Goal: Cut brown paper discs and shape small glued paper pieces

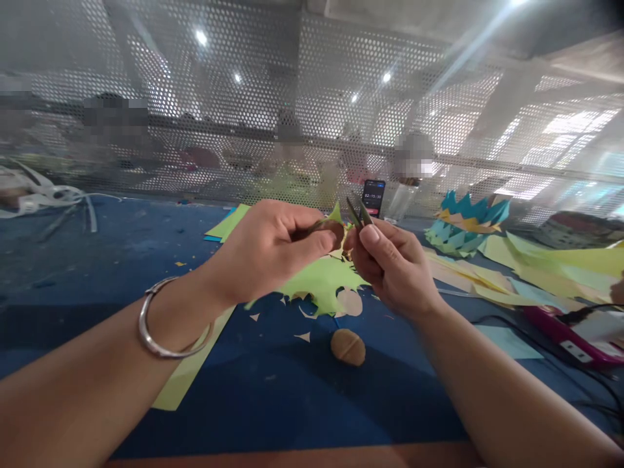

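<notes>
My left hand (292, 244) is pinched shut on a small piece of paper (336, 213) with a pointed green tip; a brown rounded part of it shows by the thumb. Facing it, my right hand (390, 263) grips small dark scissors (358, 213), their two blades parted and pointing up, close to the paper but apart from it. My fingers hide the handles. Below both hands lies a jagged light-green paper sheet (319, 279). Nearer me on the blue table are a brown oval disc (348, 347) with a line across it and a pale round paper piece (350, 302).
Paper scraps (303, 337) dot the blue table (273, 403). At the right stand a blue-green paper crown (468, 221), stacked coloured sheets (531, 260) and a magenta power strip (570, 335) with cables. A phone (373, 197) leans near the perforated metal screen (312, 97). White ribbon (53, 192) lies left.
</notes>
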{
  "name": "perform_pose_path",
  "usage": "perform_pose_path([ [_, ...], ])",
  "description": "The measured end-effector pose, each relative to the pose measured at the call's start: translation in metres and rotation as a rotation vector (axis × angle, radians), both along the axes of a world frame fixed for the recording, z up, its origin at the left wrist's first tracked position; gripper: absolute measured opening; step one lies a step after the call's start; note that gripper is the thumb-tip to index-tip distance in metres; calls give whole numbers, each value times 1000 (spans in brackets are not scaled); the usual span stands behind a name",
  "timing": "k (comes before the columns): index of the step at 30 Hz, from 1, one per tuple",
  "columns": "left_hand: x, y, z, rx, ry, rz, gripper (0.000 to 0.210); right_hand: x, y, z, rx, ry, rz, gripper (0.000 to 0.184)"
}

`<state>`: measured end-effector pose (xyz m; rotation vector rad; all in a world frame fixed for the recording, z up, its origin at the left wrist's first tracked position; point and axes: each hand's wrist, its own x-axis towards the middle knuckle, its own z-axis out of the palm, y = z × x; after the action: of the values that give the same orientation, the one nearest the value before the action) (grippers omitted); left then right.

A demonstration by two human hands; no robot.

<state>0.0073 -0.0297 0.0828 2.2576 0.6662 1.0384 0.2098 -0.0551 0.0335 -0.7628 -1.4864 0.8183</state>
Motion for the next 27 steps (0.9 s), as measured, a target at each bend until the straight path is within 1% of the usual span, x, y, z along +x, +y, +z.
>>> perform_pose_path([
  [2,1,12,-6,-104,1,-72,26,0,2,-1,-14,7,-19,41],
  [4,4,23,-14,-197,-9,-149,20,0,6,-3,-26,-11,-44,37],
  [7,7,32,-24,-294,-17,-223,22,1,9,-6,-32,-75,-71,33],
  [9,7,34,-28,-315,-6,-249,25,0,9,-7,-33,-119,-102,34],
  [11,8,35,-32,-282,10,-227,26,-1,9,-7,-26,-148,-137,35],
  [14,10,37,-39,-158,-23,-106,24,-1,10,-6,-2,-160,-178,35],
  [15,11,37,-41,-149,-60,-77,22,-1,11,-5,5,-162,-185,36],
  [16,12,36,-44,-173,-106,-63,21,0,12,-5,13,-165,-191,37],
  [18,16,35,-49,-294,-191,-71,23,1,14,-6,25,-176,-200,39],
  [20,18,34,-52,-403,-236,-84,25,3,15,-6,27,-171,-204,42],
  [24,18,37,-56,-454,-299,-95,24,6,15,-8,4,-102,-157,51],
  [27,17,42,-56,-479,-343,-107,24,7,16,-10,-25,-102,-123,52],
])
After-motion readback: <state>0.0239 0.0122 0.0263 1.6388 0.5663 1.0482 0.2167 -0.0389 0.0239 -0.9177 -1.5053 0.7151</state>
